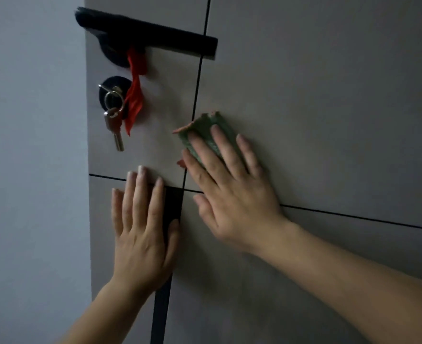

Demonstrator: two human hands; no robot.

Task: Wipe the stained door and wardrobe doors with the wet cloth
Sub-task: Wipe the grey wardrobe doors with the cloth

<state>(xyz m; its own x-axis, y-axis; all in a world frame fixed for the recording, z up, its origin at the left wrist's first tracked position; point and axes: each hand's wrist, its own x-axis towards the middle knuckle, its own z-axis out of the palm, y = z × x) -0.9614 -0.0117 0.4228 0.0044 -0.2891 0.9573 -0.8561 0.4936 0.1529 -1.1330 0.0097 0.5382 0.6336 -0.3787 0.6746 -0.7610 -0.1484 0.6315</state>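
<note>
The right hand (229,194) lies flat on the green cloth (205,127), its grip open with the fingers straight and spread. It presses the cloth against the grey door (329,95), below the black handle (155,38). The left hand (140,234) rests flat nearer the door's left edge, grip open and holding nothing, thumb on a black strip (172,204). Keys (114,125) and a red ribbon (135,95) hang under the handle.

Free: door panel (329,108) rt of cloth (205,127); handle (155,33), keys (113,122) block upper left.
</note>
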